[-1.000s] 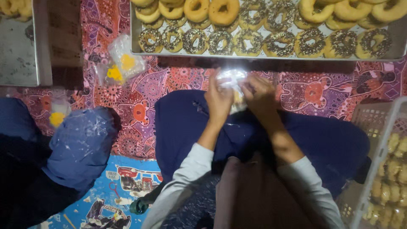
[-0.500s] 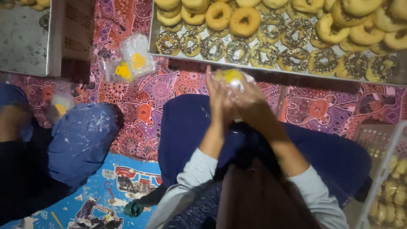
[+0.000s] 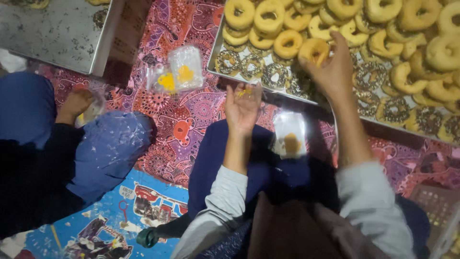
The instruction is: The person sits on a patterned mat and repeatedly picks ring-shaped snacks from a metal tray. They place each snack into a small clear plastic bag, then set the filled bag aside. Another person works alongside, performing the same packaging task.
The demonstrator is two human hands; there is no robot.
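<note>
The right hand [image 3: 330, 72] has gone up from the lap to the large metal tray of ring doughnuts [image 3: 216, 48] at one o'clock, and its fingers now pinch a plain golden ring doughnut [image 3: 312, 50] by the rim, lifting it clear of the row of chocolate-sprinkled rings beneath. Half a second ago both hands were pressed together around a small packet near the body. That packet, a clear plastic bag with a yellowish filling [image 3: 289, 135], now lies released on the dark blue cloth over the lap at the centre, so one piece looks finished and a fresh one is being picked.

The left hand [image 3: 243, 103] is raised at eleven o'clock of the bag, palm up, fingers loosely spread and holding nothing firm; a bit of yellow shows at the fingertips.

At ten o'clock two more filled clear bags [image 3: 176, 73] rest on the patterned red cloth [image 3: 177, 124]. Far left, another person's hand [image 3: 74, 104] grips a wrapped piece.
</note>
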